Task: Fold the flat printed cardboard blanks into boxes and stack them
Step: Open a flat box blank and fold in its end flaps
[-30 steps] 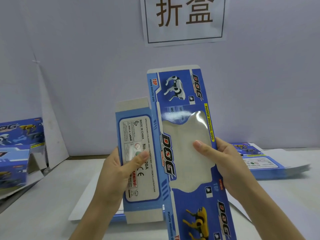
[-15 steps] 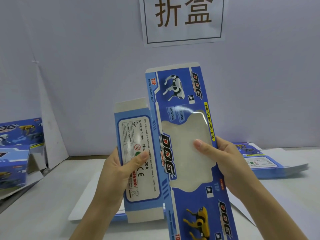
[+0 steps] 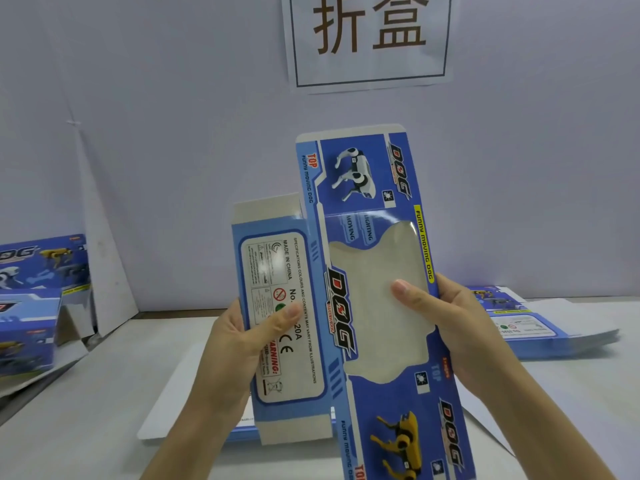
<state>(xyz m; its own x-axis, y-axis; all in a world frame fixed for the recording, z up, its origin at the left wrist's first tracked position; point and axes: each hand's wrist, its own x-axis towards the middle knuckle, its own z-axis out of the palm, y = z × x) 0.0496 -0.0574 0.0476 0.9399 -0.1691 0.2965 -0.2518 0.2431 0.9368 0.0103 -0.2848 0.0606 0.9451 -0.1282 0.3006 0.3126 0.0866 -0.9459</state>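
Head view: a person holds a flat cardboard blank (image 3: 341,306) upright in the air above the counter (image 3: 104,393), printed side facing the camera. The left hand (image 3: 239,341) grips the narrower light-blue side panel with the label; its thumb lies across the label and its fingers are curled behind the panel, out of sight. The right hand (image 3: 457,327) grips the opposite long edge of the wide front panel. Its thumb presses on the clear window, and the rest of its fingers are hidden behind the card. The blank lies between the two hands, pinched by both.

The bottom of the front panel runs past the lower frame edge, cutting off the yellow dog picture. Small print on the label is too fine to read in full. More flat blanks (image 3: 554,330) lie stacked on the counter to the right, partly hidden by the right forearm. Folded boxes (image 3: 27,334) stand at the left, cut by the frame. A white sheet (image 3: 173,410) lies on the counter under the hands. A paper sign (image 3: 370,39) hangs on the wall, its top cropped.
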